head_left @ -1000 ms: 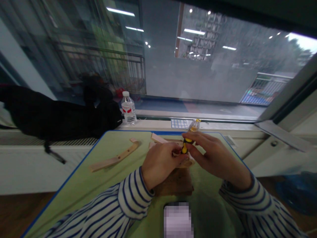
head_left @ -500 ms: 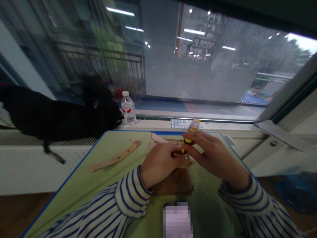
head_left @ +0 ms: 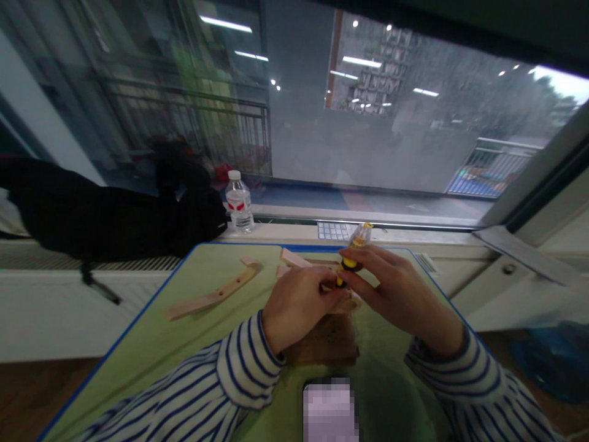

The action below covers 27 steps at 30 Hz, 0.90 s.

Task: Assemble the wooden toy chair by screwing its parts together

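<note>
Right grip [head_left: 393, 287] pinches yellow-black tool [head_left: 350, 263] up top, left grip [head_left: 299, 304] pinches its lower end. Pale wooden part [head_left: 352, 303] just under both, brown block [head_left: 327, 341] below, curved wooden piece [head_left: 227, 288] left of them on bench [head_left: 151, 347], bottle [head_left: 239, 205] farther beyond, left.

No text is legible, even on the bottle label [head_left: 236, 205]

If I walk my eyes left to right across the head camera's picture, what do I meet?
Black fabric bundle → water bottle on the sill → left hand → right hand, holding a yellow-and-black tool → bluish plastic item by the floor.
</note>
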Motion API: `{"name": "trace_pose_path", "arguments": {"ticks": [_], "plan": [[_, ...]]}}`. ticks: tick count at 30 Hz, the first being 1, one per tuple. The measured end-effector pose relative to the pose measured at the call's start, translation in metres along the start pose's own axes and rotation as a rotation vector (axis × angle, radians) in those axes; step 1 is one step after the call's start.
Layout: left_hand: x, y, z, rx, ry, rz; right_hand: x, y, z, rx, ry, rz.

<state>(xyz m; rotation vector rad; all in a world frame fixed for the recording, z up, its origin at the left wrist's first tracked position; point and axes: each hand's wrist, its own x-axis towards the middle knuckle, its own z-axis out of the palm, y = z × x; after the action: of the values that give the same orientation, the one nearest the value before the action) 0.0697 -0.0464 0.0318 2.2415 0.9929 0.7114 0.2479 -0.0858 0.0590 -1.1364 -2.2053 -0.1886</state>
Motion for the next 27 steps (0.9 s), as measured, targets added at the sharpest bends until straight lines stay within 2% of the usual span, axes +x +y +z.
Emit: {"name": "trace_pose_path", "arguments": {"ticks": [7,15,19,27], "plan": [[0.001,0.001,0.001,0.095,-0.009,-0.01,-0.001,-0.002,-0.004,0.098,-0.02,-0.005],[-0.002,0.013,-0.002,0.296,0.004,-0.062,0.002,-0.003,-0.003,0.089,0.007,-0.024],[-0.001,0.01,0.0,0.245,0.006,-0.054,0.002,-0.003,-0.004,0.083,0.009,-0.022],[0.002,-0.003,0.003,-0.024,-0.041,0.027,0.002,-0.001,0.002,0.034,0.039,0.004]]}}
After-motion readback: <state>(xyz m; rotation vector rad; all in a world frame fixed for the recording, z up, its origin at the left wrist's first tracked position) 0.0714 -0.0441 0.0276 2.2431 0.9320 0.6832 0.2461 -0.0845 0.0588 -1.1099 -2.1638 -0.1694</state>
